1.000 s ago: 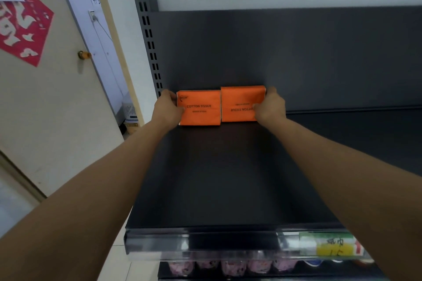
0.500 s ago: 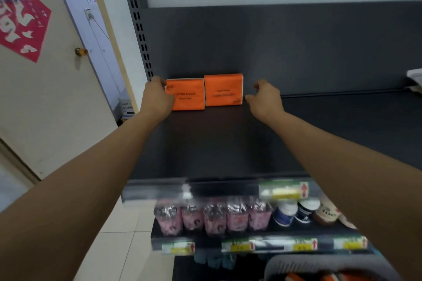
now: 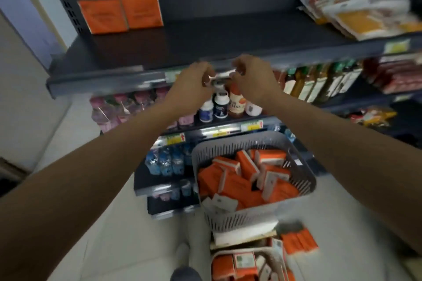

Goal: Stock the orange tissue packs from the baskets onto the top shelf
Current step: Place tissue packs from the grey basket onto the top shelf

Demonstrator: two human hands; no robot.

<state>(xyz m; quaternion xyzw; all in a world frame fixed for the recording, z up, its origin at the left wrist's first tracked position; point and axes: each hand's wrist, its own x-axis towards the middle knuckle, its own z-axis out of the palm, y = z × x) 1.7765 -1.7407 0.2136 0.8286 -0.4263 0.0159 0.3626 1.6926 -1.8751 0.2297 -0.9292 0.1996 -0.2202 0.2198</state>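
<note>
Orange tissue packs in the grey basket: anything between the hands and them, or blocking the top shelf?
Nothing visible. The left hand and right hand hover above the open grey basket; the top shelf is bare beside the two packs.

A small shop: a dark metal top shelf [image 3: 228, 36] and the tiers below carry yellow-green price labels [image 3: 396, 46] along their front edges, with rows of glass bottles [image 3: 308, 84], white plastic jars [image 3: 220, 105] and bagged snacks [image 3: 356, 13].
</note>
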